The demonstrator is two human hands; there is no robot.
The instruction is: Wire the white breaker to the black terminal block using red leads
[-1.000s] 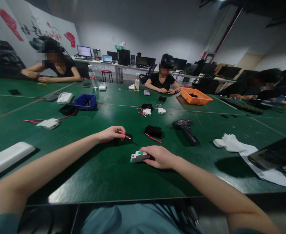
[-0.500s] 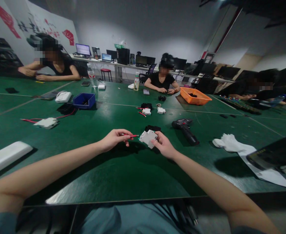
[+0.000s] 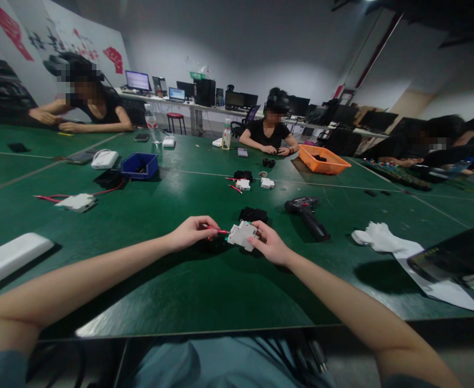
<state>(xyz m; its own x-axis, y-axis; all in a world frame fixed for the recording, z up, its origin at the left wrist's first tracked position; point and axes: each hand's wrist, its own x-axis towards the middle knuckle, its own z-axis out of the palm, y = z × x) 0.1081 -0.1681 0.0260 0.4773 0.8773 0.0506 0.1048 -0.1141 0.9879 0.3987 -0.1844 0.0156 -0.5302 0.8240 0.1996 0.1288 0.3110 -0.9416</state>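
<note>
Pinched in my left hand (image 3: 194, 233) is a short red wire (image 3: 222, 231), its tip at the left end of a white circuit breaker (image 3: 242, 235). Whether the tip sits inside the breaker or only touches it, I cannot tell. My right hand (image 3: 272, 243) grips the breaker by its right side, thumb on the near face. Just behind the breaker lies a black object (image 3: 253, 214). Farther back are another white breaker (image 3: 242, 184) with red wires, and a small white unit (image 3: 267, 183) beside it.
A black cordless drill (image 3: 307, 215) lies right of my hands. At left are a wired breaker (image 3: 77, 202), a blue bin (image 3: 139, 175) and a long white case (image 3: 14, 261). An orange basket (image 3: 323, 167) stands farther back. Co-workers sit around the green table (image 3: 204, 302).
My left hand has brought the red wire's tip right and slightly down to the breaker's end. The breaker has shifted slightly left and tilted in my right hand.
</note>
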